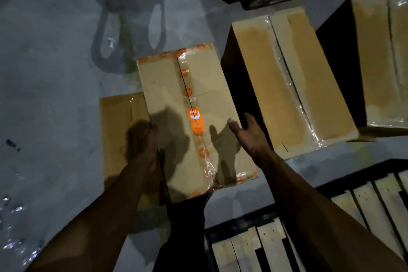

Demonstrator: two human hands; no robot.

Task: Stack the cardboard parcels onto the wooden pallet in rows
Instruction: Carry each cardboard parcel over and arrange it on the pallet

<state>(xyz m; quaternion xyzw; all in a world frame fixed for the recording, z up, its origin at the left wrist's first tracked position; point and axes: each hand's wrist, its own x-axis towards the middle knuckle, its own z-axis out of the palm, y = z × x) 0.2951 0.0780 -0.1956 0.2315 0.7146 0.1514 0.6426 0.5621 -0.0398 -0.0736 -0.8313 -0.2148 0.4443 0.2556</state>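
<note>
The wooden pallet (271,247) lies bare at your lower right, its slats showing. Two big taped cartons (284,86) stand on the concrete floor (48,73) beyond it. In front of you sits the parcel with orange tape (187,117), partly over a flat cardboard piece (119,126). Your left hand (146,141) holds its left edge; your right hand (248,132) lies flat and relaxed against its right side. With one side only pressed, the parcel may tilt and slip as you lift.

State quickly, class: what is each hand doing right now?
Left hand: fingers curled round the left edge of the orange-taped parcel.
Right hand: on the parcel's right edge, thumb on top; whether it grips cannot be told.
</note>
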